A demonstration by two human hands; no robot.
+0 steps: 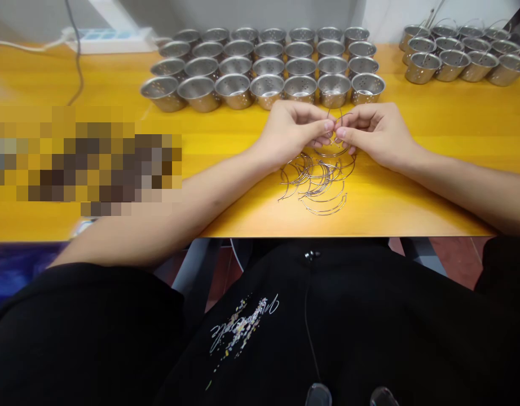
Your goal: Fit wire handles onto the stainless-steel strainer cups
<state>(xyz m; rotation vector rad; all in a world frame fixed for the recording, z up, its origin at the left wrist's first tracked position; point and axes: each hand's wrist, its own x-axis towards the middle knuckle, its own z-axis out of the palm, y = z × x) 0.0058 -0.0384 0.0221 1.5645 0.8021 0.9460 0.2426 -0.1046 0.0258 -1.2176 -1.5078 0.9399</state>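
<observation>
My left hand [300, 131] and my right hand [372, 132] meet over the table, thumbs and fingers pinched close together. Between their fingertips are thin curved wire handles [338, 115], some crossing each other; how many each hand grips is hard to make out. Just below the hands lies a loose pile of similar bent wire handles [323, 180], tangled and overlapping. Right behind my fingers stands the front row of small perforated metal buckets [300, 90], mouths up. Neither hand touches a bucket, as far as I can see.
Several rows of metal buckets line the back of the yellow table [446, 129]. At the right, another group of buckets [452, 65] stands, some with wire handles raised. A white power strip [111, 40] and a dark cable [79, 62] are at the back left. A blurred patch covers the left.
</observation>
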